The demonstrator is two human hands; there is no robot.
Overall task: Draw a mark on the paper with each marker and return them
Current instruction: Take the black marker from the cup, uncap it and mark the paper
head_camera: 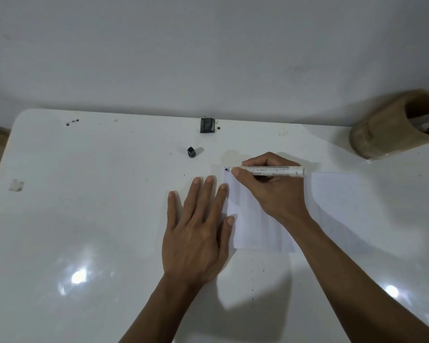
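- Our right hand [270,191] is closed in a writing grip on a white-barrelled marker with a black tip [270,170]; barrel lies nearly flat, tip pointing left.
- Tip sits at the far-left corner of the white sheet of paper [258,226], touching or just above it. Can't tell which.
- Our left hand [196,229] is flat, fingers spread, holding nothing; index fingertip and thumb rest on the paper's left edge, pinning it.
- Small black marker cap [191,152] stands on the glossy white table [84,206], beyond the left hand and apart from the paper.
- Tan cylindrical holder [391,125] lies tipped at the far-right edge, more markers inside. Looks like the return spot.
- Black block [206,125] at the far table edge; purpose unclear.
- Risks, our read:
  - Tip is right on the corner, so a stroke leftward likely runs onto the table.
  - Only the edge is pinned, so the sheet could pivot under drag.
  - Cap is loose and may roll if bumped.
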